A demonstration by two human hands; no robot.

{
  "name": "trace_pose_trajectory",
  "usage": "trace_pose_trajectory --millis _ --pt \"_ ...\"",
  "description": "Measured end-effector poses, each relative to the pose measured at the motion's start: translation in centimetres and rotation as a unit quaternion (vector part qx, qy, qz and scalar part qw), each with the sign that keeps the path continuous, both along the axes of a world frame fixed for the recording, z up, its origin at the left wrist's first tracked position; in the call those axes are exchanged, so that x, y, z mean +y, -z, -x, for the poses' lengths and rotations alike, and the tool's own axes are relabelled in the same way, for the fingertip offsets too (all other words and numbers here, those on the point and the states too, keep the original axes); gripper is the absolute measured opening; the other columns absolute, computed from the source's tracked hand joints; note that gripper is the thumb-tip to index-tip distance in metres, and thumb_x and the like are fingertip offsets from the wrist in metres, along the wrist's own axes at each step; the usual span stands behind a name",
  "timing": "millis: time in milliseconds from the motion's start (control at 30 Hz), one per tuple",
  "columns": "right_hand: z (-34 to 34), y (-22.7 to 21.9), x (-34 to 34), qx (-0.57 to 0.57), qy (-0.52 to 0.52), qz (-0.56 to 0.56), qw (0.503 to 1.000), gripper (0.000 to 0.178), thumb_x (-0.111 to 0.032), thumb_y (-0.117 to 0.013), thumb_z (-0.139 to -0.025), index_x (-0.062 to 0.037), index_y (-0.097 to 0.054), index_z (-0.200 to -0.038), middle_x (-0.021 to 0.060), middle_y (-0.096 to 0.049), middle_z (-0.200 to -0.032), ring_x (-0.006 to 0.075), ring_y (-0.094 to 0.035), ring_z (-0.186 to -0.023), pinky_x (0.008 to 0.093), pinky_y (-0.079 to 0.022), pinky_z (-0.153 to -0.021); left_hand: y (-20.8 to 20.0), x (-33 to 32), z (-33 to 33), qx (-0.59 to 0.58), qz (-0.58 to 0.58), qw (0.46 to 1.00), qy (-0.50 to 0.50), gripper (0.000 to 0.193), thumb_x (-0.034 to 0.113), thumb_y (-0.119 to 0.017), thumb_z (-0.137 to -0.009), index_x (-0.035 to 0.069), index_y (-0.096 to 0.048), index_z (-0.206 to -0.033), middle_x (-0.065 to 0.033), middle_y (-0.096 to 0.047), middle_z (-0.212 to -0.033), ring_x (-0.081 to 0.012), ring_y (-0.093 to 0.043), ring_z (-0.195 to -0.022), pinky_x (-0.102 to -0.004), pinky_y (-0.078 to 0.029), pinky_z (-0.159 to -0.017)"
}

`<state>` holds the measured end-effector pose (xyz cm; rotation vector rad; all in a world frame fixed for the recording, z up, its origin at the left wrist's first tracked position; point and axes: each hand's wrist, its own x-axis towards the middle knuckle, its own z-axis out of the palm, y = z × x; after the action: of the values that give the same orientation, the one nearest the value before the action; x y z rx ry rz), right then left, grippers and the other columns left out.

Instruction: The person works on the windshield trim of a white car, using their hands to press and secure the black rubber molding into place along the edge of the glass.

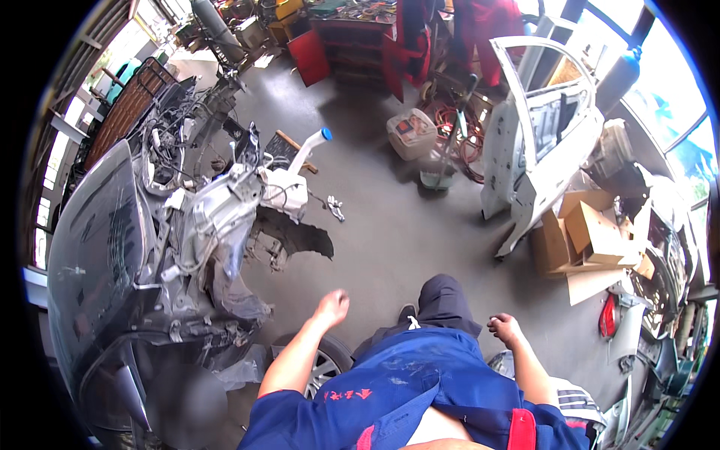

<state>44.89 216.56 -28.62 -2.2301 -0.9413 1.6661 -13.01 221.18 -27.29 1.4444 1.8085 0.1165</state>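
Observation:
My left hand (332,306) is held out over the grey floor with its fingers curled closed, and I see nothing in it. Nearest to it is the stripped front end of a car, with a white plastic reservoir (285,193) that has a blue cap on its neck. A car wheel (328,365) lies under my left forearm. On the other side of my body my right hand (504,328) is also curled, with no object showing in it. Both hands are apart from everything around them. One of my knees is raised in dark trousers.
A dark car hood (105,240) stands raised at the left. To the right are a white car door (536,135), an opened cardboard box (592,232) and loose body parts. Ahead stand a white plastic jug (412,134), a long-handled dustpan (436,180) and a red tool cabinet (352,56).

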Motion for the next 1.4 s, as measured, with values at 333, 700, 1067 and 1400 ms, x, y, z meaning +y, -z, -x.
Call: trace_pose_trajectory --millis 333,700,1067,1400 --pt "13.0 1.1 47.2 -0.066 -0.188 -0.176 0.964 0.032 -0.023 -0.066 -0.099 0.001 -0.075 -0.117 0.0166 -0.078 -0.106 0.0246 -0.076 -0.098 0.0396 -0.059 -0.088 -15.6 50.7 -1.8 -0.034 -0.326 0.931 0.159 0.034 0.019 -0.068 -0.097 0.0 -0.069 -0.126 -0.0192 -0.07 -0.127 -0.0386 -0.064 -0.124 -0.0457 -0.05 -0.111" --pt "37.5 -12.6 95.2 0.05 -0.411 -0.308 0.857 0.036 -0.027 -0.061 -0.105 -0.0016 -0.068 -0.13 0.0227 -0.075 -0.118 0.035 -0.072 -0.117 0.0442 -0.055 -0.101 -2.1 61.4 15.2 -0.095 0.1 0.989 -0.058 0.039 0.028 -0.067 -0.096 0.001 -0.073 -0.124 -0.0245 -0.075 -0.121 -0.0381 -0.072 -0.117 -0.0439 -0.055 -0.103" --pt "25.7 10.5 118.6 -0.038 -0.296 0.142 0.944 0.026 -0.022 -0.061 -0.103 -0.0061 -0.07 -0.122 0.0125 -0.073 -0.088 0.025 -0.069 -0.073 0.039 -0.051 -0.063 13.7 75.4 29.7 -0.047 0.267 0.962 -0.005 0.045 0.035 -0.059 -0.102 0.002 -0.07 -0.13 -0.026 -0.07 -0.135 -0.0429 -0.067 -0.125 -0.0481 -0.052 -0.109" --pt "48.4 11.0 147.3 -0.026 -0.356 -0.061 0.932 0.025 -0.016 -0.061 -0.099 0.0025 -0.075 -0.111 0.0096 -0.074 -0.088 0.0169 -0.067 -0.071 0.0328 -0.056 -0.065 0.7 110.5 46.5 -0.102 -0.046 0.875 -0.471 0.033 0.019 -0.055 -0.108 0.0 -0.067 -0.132 -0.0119 -0.077 -0.113 -0.0193 -0.074 -0.101 -0.0344 -0.059 -0.091"
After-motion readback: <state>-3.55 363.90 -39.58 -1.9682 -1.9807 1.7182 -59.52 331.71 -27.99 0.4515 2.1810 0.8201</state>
